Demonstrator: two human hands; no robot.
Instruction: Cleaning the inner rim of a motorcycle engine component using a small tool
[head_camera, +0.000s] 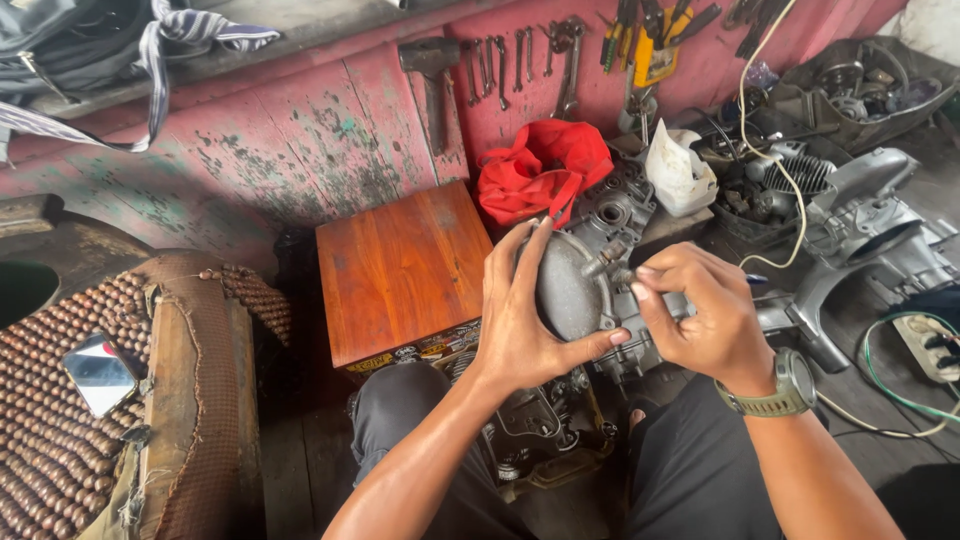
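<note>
Pinching a small metal fitting (612, 268) at the top edge of the engine cover (566, 292), the fingers (650, 290) of your right hand (700, 325) are drawn close together around it, thumb and forefinger tips meeting on the part. Your left hand (520, 320) is spread wide over the rounded grey face of that cover, fingertips up at its top rim and thumb hooked under its lower edge, so the hand clasps the cover and steadies it. The cover sits on the engine block (560, 420) that stands between your knees, just in front of you. A green-grey watch (785, 390) is on your right wrist.

Just beside the cover on the left stands a wooden box (400, 270) with a reddish top. Behind it a red cloth (540, 170) lies bunched against the pink wall (300, 140), where wrenches (500, 65) and a hammer (432, 85) hang. To the right, a white bag (678, 170), more grey engine parts (870, 215) and a cream cable (790, 200) lie on the floor. Far left, a phone (98, 373) rests on a beaded seat (40, 440).
</note>
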